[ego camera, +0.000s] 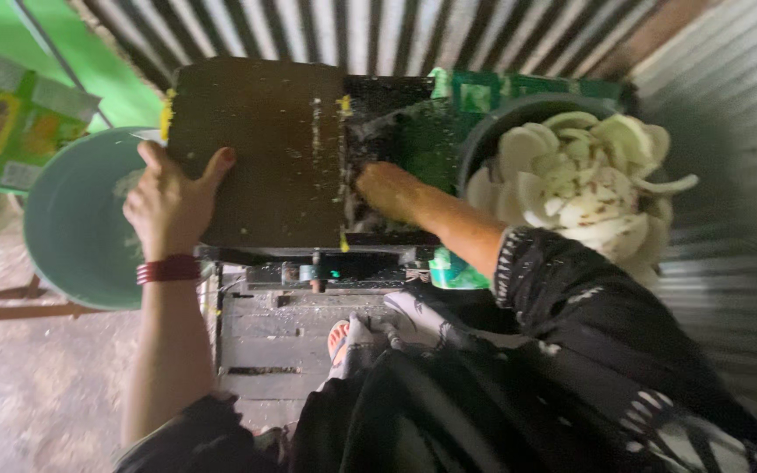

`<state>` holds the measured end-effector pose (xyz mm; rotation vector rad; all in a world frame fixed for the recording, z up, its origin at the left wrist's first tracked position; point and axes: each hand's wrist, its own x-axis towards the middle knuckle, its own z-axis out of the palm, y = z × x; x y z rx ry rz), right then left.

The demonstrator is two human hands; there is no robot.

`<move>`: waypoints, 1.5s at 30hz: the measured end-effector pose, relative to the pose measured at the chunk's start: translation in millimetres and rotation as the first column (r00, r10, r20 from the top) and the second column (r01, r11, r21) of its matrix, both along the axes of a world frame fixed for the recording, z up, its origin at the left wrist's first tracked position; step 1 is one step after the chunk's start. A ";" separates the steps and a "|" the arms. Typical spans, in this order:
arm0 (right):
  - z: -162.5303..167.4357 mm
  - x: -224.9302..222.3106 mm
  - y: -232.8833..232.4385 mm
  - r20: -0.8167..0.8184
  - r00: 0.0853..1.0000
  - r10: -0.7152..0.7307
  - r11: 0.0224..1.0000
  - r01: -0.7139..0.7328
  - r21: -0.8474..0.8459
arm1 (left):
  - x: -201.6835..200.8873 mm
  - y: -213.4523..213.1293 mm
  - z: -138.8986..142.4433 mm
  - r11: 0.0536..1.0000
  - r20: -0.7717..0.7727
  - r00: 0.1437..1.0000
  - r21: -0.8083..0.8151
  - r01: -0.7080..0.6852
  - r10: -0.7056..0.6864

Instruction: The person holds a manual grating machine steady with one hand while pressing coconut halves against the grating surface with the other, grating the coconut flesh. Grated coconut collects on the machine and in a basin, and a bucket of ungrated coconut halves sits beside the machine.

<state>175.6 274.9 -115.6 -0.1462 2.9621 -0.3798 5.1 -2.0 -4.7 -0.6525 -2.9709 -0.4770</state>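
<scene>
While the left hand point(171, 203) lies flat, fingers spread, on the left edge of the dark slicer board point(256, 153), the right hand point(387, 188) reaches into the slicer's dark trough just right of it; grip there cannot be told. Teal basin point(72, 228) at left, bowl of white slices point(589, 175) far right.

A corrugated metal wall point(729, 175) stands right; a green printed box point(10, 114) sits far left.
</scene>
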 end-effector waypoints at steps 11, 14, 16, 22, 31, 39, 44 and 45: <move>57.0 112.4 139.6 -0.534 0.736 -0.416 0.800 0.576 0.171 | -2.8 -2.5 3.3 0.995 0.034 0.998 0.088 0.048 -0.051; 29.6 147.6 171.2 -0.215 0.939 -0.267 0.775 0.342 0.532 | -0.8 -3.2 2.9 0.993 0.027 0.998 0.107 0.055 -0.058; 21.1 165.0 183.8 -0.264 0.937 -0.231 0.673 0.349 0.652 | -2.7 -2.1 2.9 0.998 0.062 0.997 0.054 0.031 -0.034; 59.9 216.1 205.7 -0.597 0.510 -0.619 0.663 0.747 -0.049 | -3.3 -1.2 3.3 0.998 0.024 0.999 0.058 0.035 -0.036; 123.6 129.0 63.0 -0.629 0.653 -0.422 0.903 0.241 -0.355 | -6.2 2.0 -0.7 1.000 0.028 1.000 0.028 0.013 -0.014; 96.3 77.2 7.6 -0.604 0.794 0.073 0.891 0.220 0.396 | -5.9 1.6 -4.3 0.996 0.014 0.999 0.076 0.039 -0.040; 63.2 73.7 5.3 -0.153 0.987 0.056 0.894 0.018 0.447 | -6.4 1.2 -1.9 0.998 0.085 0.996 0.057 0.024 -0.029; 58.4 69.8 7.2 -0.168 0.985 0.021 0.919 0.047 0.390 | -6.7 1.3 -1.8 0.998 0.076 0.997 0.062 0.025 -0.030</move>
